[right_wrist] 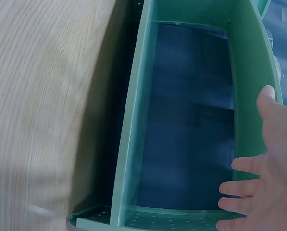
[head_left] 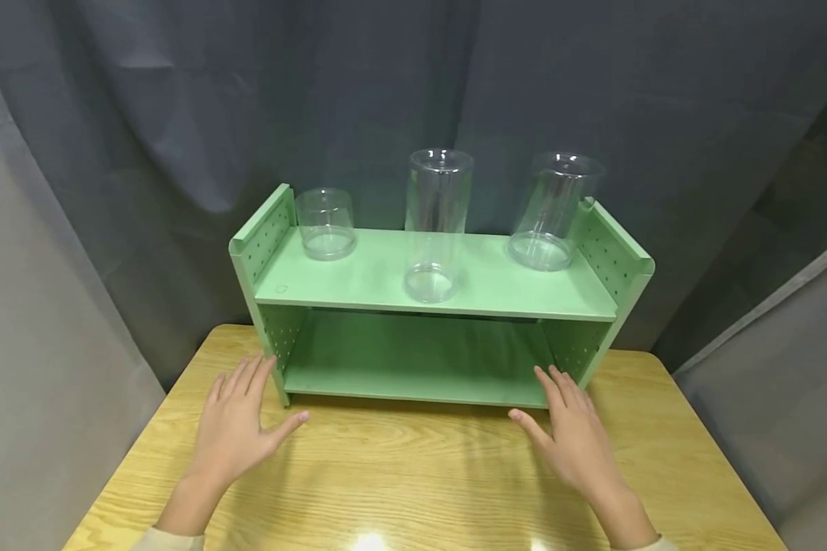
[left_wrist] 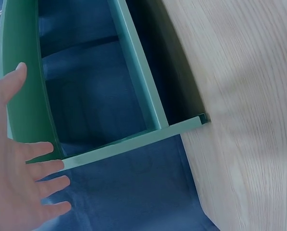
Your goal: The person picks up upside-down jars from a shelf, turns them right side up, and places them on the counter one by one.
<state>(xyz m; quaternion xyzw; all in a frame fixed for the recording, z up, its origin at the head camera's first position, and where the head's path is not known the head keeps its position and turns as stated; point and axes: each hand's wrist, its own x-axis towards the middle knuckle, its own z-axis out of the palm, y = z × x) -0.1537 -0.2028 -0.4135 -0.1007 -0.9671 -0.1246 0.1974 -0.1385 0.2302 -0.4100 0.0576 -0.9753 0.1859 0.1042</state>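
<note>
A green two-tier shelf (head_left: pixel 413 399) stands on the wooden table. Three clear cylindrical containers sit on its upper board: a short one (head_left: pixel 326 226) at the left, a tall one (head_left: pixel 438 222) at the middle and a medium one (head_left: pixel 554 214) at the right. My left hand (head_left: pixel 233 428) hovers in front of the shelf's left end, fingers spread and thumb pointing inward. At the other end my right hand (head_left: pixel 573 440) mirrors it, its fingers overlapping the shelf's lower right corner in the head view. Both palms hold nothing, as the wrist views also show.
The wooden table (head_left: pixel 400 482) extends in front of the shelf and past both ends. Dark grey curtains (head_left: pixel 358 92) hang close behind, with lighter grey cloth (head_left: pixel 48 306) at the left. Perforated side panels (head_left: pixel 609 249) rise above the upper board at both ends.
</note>
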